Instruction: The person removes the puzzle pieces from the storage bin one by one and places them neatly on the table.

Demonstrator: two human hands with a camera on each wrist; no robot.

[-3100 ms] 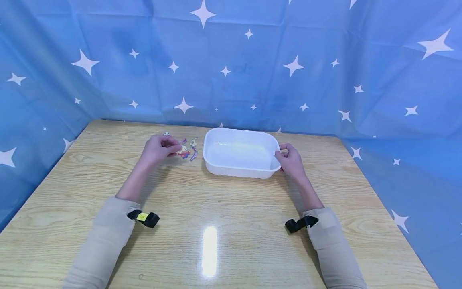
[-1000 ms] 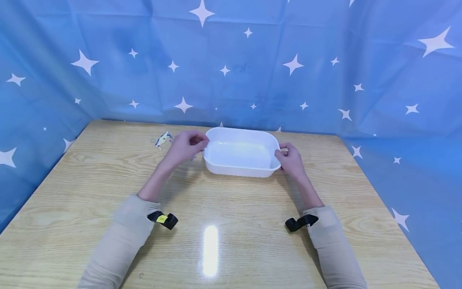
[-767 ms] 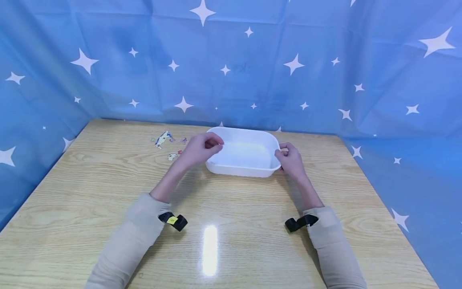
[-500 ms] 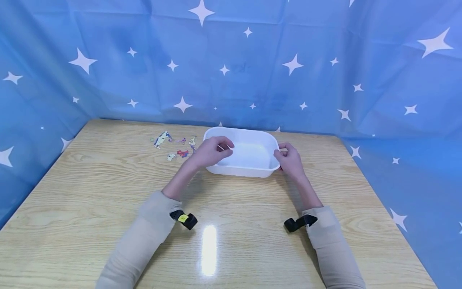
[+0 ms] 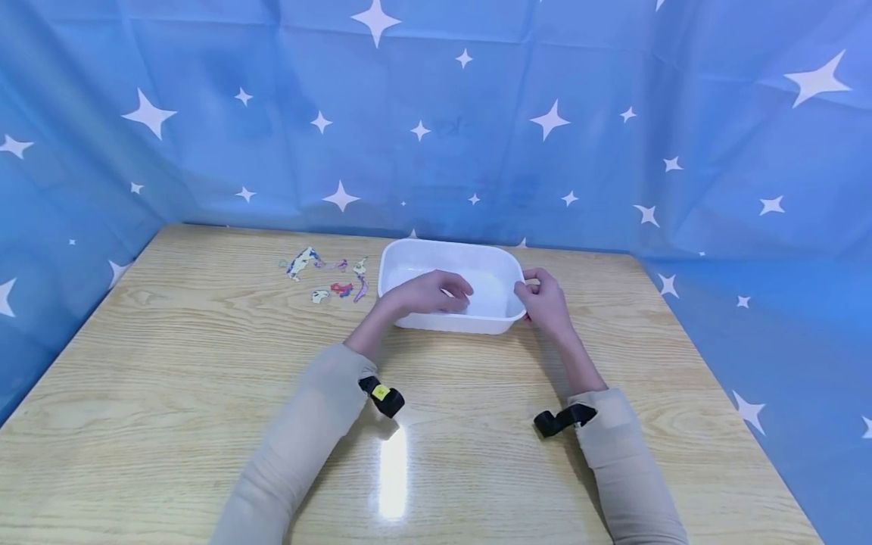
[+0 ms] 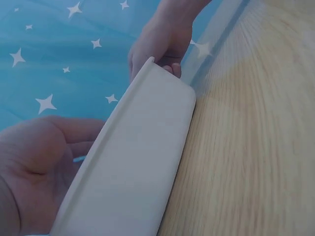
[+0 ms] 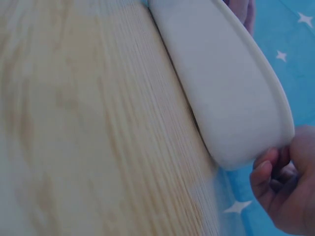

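A white oblong plastic tub (image 5: 453, 323) with rounded corners stands on the table. My right hand (image 5: 547, 301) grips its right rim, thumb over the edge and fingers curled beneath, as the right wrist view also shows. Over the inside of the tub, my left hand (image 5: 436, 291) reaches across the front-left rim with bent fingers. In the left wrist view the tub wall hides the fingertips of the left hand (image 6: 44, 162), so whether they hold anything is unclear. Several small flat coloured pieces lie left of the tub, among them a red one (image 5: 341, 289) and a purple one (image 5: 362, 288).
The wooden table (image 5: 170, 363) ends at a blue curtain (image 5: 272, 151) with white stars close behind the tub. A larger pale and blue flat piece (image 5: 301, 262) lies farther left. Black straps (image 5: 383, 397) sit on the sleeves.
My left hand has moved right, from the flat pieces to inside the tub. My right hand has kept its hold on the rim. The pieces that the left hand covered now show.
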